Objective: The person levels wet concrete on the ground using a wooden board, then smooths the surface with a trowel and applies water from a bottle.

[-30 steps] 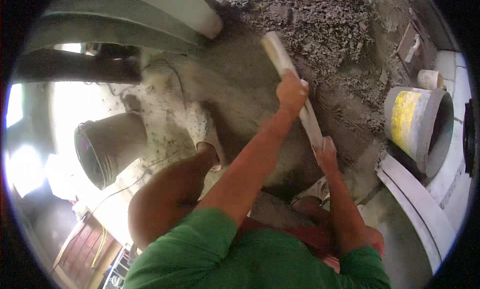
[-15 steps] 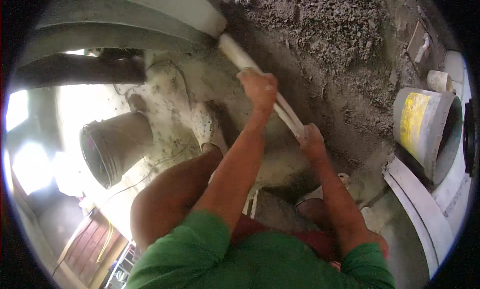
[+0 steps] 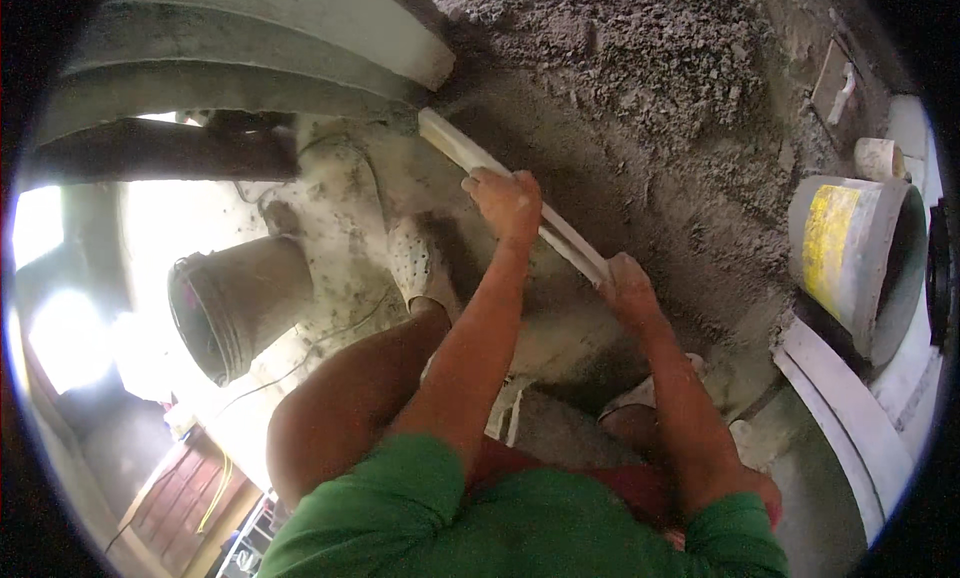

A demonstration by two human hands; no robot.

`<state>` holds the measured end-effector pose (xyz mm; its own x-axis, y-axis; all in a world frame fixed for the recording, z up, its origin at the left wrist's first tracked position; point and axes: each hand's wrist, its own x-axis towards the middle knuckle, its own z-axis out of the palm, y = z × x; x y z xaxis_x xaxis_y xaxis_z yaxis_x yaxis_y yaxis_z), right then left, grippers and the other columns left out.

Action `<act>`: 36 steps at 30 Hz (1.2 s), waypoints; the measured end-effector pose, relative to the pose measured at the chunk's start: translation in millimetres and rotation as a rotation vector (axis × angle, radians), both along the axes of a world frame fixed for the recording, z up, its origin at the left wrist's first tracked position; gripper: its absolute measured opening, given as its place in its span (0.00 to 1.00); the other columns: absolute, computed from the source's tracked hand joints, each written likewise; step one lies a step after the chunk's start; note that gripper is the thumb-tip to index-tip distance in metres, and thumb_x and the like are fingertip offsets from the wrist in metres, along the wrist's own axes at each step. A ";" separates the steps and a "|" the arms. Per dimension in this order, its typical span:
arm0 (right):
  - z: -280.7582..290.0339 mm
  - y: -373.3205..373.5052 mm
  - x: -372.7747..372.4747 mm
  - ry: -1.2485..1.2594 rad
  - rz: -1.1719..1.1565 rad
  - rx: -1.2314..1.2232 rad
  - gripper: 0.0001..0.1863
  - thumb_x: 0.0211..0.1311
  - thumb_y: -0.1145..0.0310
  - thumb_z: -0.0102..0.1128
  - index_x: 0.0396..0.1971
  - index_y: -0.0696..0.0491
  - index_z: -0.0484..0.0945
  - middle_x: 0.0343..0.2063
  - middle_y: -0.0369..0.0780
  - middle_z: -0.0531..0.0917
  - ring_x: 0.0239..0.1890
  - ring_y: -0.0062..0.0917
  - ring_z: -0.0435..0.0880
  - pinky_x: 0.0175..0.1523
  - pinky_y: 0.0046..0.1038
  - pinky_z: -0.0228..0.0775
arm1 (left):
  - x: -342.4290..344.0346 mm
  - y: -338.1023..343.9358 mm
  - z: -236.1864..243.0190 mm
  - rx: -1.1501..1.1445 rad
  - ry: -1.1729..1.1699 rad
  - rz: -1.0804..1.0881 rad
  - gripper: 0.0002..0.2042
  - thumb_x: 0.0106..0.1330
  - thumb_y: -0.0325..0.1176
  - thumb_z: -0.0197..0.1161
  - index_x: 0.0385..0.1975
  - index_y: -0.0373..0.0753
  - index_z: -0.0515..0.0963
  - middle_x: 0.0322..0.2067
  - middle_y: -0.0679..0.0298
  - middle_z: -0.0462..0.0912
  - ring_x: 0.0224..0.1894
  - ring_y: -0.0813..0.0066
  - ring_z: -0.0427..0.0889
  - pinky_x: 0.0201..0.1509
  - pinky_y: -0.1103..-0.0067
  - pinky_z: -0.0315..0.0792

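Observation:
A long, pale straightedge [image 3: 448,141] slants from the far left to the near right, over rough grey mortar or concrete [image 3: 640,68]. Its far end lies close to the lower corner of a pale stepped structure [image 3: 400,38]. My left hand [image 3: 508,203] is wrapped round the straightedge near its middle. At the near end, my right hand [image 3: 630,286] grips it with fingers closed. Smoothed grey surface [image 3: 560,308] shows on the near side of the straightedge, while loose, crumbly mix is heaped beyond it. What the underside of the straightedge touches is hidden.
One bucket [image 3: 245,298] lies tipped on the left by a thin cable [image 3: 310,348]. At right are a grey bucket with a yellow patch [image 3: 830,243], a small white container [image 3: 878,160] and pale boards [image 3: 840,418]. My speckled shoe [image 3: 412,261] stands left of the straightedge.
The straightedge's far end has swung left and nearer to me, with my left hand following. My right hand has barely shifted. Both hands keep their hold.

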<state>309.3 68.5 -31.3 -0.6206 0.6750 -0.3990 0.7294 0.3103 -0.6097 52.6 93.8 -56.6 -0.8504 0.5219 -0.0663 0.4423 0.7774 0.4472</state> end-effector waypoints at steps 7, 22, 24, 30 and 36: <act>7.6 -4.6 -19.4 0.068 -0.566 -0.123 0.21 0.60 0.58 0.64 0.36 0.63 0.73 0.35 0.54 0.77 0.42 0.49 0.77 0.48 0.45 0.69 | 21.1 96.7 17.1 0.374 0.081 -0.541 0.22 0.58 0.40 0.63 0.43 0.26 0.70 0.43 0.44 0.71 0.44 0.46 0.72 0.52 0.58 0.69; 155.9 81.2 39.1 0.484 -0.788 0.433 0.17 0.58 0.62 0.66 0.41 0.59 0.77 0.34 0.43 0.82 0.35 0.29 0.80 0.45 0.32 0.71 | 175.6 -169.4 38.0 -0.493 -0.145 -1.246 0.39 0.67 0.56 0.54 0.69 0.34 0.52 0.72 0.47 0.44 0.74 0.47 0.40 0.71 0.49 0.43; 179.3 77.8 28.8 0.675 -0.791 0.477 0.19 0.57 0.60 0.67 0.41 0.59 0.77 0.33 0.43 0.83 0.35 0.29 0.82 0.43 0.31 0.72 | 189.5 -179.9 52.2 -0.574 -0.245 -1.416 0.38 0.67 0.55 0.54 0.70 0.36 0.53 0.72 0.50 0.45 0.74 0.50 0.40 0.72 0.51 0.43; 201.2 75.7 -1.3 0.623 -0.610 0.174 0.18 0.56 0.59 0.66 0.36 0.60 0.80 0.33 0.48 0.85 0.33 0.30 0.83 0.41 0.31 0.73 | 129.5 -139.7 97.5 -0.543 -0.753 -0.675 0.32 0.67 0.52 0.56 0.64 0.35 0.64 0.65 0.52 0.63 0.62 0.59 0.64 0.64 0.61 0.60; 129.8 -29.3 -35.1 0.380 -0.443 0.262 0.17 0.54 0.63 0.63 0.37 0.60 0.75 0.35 0.52 0.79 0.38 0.46 0.80 0.43 0.43 0.73 | 33.9 -70.0 192.3 0.255 -1.108 -0.223 0.37 0.64 0.57 0.60 0.64 0.35 0.63 0.58 0.53 0.71 0.56 0.62 0.74 0.57 0.63 0.69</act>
<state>274.2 39.2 98.5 -0.3262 0.9453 0.0072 0.5710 0.2031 -0.7954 86.5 23.8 135.7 -0.2797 0.7584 -0.5887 -0.1740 0.5630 0.8079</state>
